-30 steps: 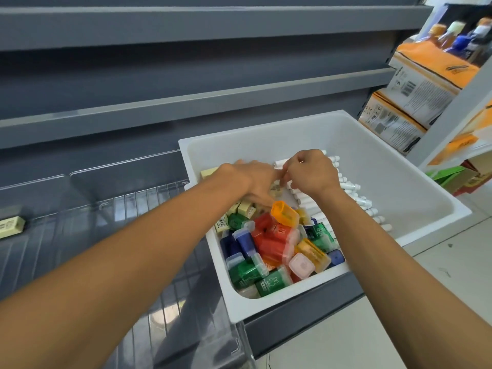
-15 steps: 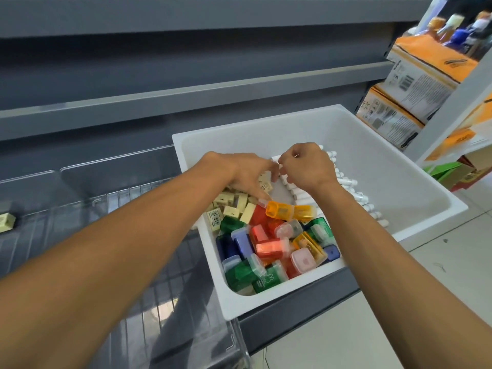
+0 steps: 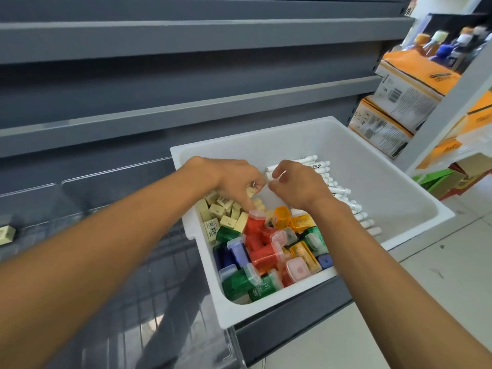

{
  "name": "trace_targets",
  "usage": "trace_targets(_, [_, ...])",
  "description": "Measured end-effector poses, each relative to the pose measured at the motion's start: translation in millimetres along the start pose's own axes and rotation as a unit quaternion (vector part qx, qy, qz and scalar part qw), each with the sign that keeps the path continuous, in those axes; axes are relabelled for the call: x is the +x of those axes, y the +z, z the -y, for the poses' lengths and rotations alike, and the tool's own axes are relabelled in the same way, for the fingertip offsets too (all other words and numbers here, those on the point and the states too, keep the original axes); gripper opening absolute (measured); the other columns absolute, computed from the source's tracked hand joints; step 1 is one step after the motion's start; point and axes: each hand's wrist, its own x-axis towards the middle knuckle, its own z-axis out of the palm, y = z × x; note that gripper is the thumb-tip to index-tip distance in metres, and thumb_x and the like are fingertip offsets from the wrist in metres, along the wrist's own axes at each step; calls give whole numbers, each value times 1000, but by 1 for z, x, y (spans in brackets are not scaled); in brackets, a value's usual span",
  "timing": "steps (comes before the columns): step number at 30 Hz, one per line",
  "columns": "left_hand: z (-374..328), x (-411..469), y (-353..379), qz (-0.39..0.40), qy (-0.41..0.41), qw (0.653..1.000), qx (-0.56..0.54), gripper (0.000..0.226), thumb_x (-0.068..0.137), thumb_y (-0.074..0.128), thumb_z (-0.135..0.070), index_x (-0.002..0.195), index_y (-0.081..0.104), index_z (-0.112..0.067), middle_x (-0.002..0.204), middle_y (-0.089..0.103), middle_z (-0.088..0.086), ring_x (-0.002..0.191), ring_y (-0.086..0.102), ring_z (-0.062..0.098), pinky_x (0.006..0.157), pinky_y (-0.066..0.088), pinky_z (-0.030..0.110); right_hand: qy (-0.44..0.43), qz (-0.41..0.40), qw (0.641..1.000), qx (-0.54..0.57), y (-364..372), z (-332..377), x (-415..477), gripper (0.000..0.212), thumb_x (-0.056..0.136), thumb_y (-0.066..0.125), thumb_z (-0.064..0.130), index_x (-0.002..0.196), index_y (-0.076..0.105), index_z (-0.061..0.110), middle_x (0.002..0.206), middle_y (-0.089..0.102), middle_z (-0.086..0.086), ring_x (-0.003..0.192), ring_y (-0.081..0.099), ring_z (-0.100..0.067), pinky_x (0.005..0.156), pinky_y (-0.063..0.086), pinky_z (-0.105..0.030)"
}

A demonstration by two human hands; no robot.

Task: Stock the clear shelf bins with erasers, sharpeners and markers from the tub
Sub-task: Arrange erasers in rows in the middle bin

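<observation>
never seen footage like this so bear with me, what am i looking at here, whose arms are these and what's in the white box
No machine here: a person wears a camera on the head, so you look down along their own arms. The white tub sits on a grey shelf and holds cream erasers, coloured sharpeners and white markers. The left hand seems to pinch an eraser; the right hand curls round a marker. Left of the tub stand clear bins, with a lone eraser in one.
</observation>
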Motion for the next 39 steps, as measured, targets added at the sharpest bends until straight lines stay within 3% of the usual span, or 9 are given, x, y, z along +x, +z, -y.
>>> trace_targets(5, [-3, -8, 0, 34, 7, 999, 31, 17, 87, 66, -40, 88, 51, -33, 86, 53, -9, 80, 53, 16, 74, 46, 36, -92, 37, 995, -30, -9, 10, -11, 49, 91, 60, 43, 133, 50, 20, 132, 56, -5, 114, 56, -25, 93, 45, -35])
trace_targets(8, [1, -10, 1, 61, -1, 998, 13, 13, 89, 63, -40, 94, 52, -35, 95, 57, -4, 87, 55, 18, 79, 48, 38, -110, 65, 992, -18, -15, 1, -23, 48, 92, 60, 42, 135, 49, 22, 135, 55, -3, 117, 54, -22, 94, 43, -32])
trace_targets(12, [2, -16, 7, 56, -36, 997, 27, 23, 90, 54, -56, 106, 49, -40, 94, 53, -4, 88, 53, 18, 77, 47, 38, -119, 22, 991, -57, -17, -21, -37, 41, 93, 56, 46, 128, 56, 25, 127, 60, 1, 110, 57, -18, 86, 41, -27])
trace_targets(17, [-4, -17, 4, 59, -16, 996, 62, 29, 91, 52, -54, 91, 63, -28, 88, 62, -3, 85, 59, 19, 74, 51, 37, -144, 4, 988, -57, -11, -18, -36, 35, 93, 55, 47, 119, 61, 24, 112, 64, 4, 99, 58, -16, 85, 47, -31])
trace_targets(21, [-7, -13, 3, 97, -22, 990, 103, 31, 94, 45, -58, 100, 58, -31, 93, 57, -3, 90, 57, 19, 74, 48, 37, -155, 31, 986, -61, -11, -19, -34, 30, 89, 59, 50, 107, 65, 27, 100, 65, 7, 90, 61, -14, 84, 51, -35])
trace_targets(27, [8, -21, 5, 33, -19, 995, 88, 31, 89, 55, -54, 70, 43, -32, 81, 49, -6, 82, 52, 20, 74, 47, 38, -158, 9, 986, -52, -13, -18, -33, 23, 93, 53, 50, 88, 64, 30, 89, 67, 8, 85, 62, -14, 79, 52, -35])
trace_targets(33, [15, -18, 6, 58, -27, 997, 46, 23, 85, 55, -61, 91, 53, -39, 82, 46, -16, 90, 54, 20, 82, 50, 40, -183, -27, 981, -57, -25, -13, -63, 32, 93, 43, 52, 97, 66, 31, 96, 67, 15, 86, 60, -8, 79, 52, -36])
trace_targets(37, [11, -22, 4, 18, -19, 998, 61, 31, 83, 60, -57, 69, 53, -29, 74, 55, -6, 70, 55, 15, 62, 44, 33, -183, -46, 981, -50, -20, -12, -91, 39, 89, 35, 59, 96, 64, 34, 96, 64, 15, 88, 58, -8, 76, 50, -35])
trace_targets(39, [8, -24, 3, 19, -24, 998, 58, 33, 83, 61, -56, 68, 54, -28, 70, 56, -5, 66, 54, 13, 63, 46, 33, -184, -61, 979, -62, -15, -11, -98, 40, 89, 34, 60, 94, 64, 33, 92, 63, 15, 85, 58, -10, 74, 50, -36])
